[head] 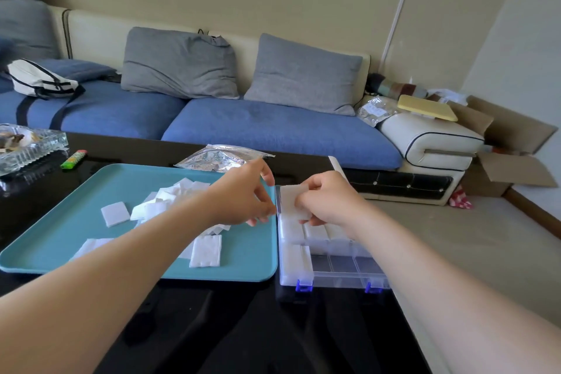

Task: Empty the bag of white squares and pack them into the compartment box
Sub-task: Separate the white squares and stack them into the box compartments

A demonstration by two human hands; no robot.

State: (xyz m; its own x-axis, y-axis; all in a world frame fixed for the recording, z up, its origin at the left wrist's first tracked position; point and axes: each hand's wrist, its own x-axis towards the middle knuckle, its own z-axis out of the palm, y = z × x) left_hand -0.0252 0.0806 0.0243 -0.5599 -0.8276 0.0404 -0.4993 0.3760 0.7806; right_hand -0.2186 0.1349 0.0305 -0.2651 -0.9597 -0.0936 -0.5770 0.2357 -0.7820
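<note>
Past bare forearms (121, 267), right hand (328, 200) pinches a white square (288, 196); left hand's (246, 194) grip unclear.

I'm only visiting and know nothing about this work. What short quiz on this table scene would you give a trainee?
1. True or false: the compartment box stands left of the teal tray.
2. The box's latches are: A red, B blue, C green.
3. Fill in: the right hand holds white squares at the box's ___ end (near or far).
Key: 1 false; 2 B; 3 far.
</note>
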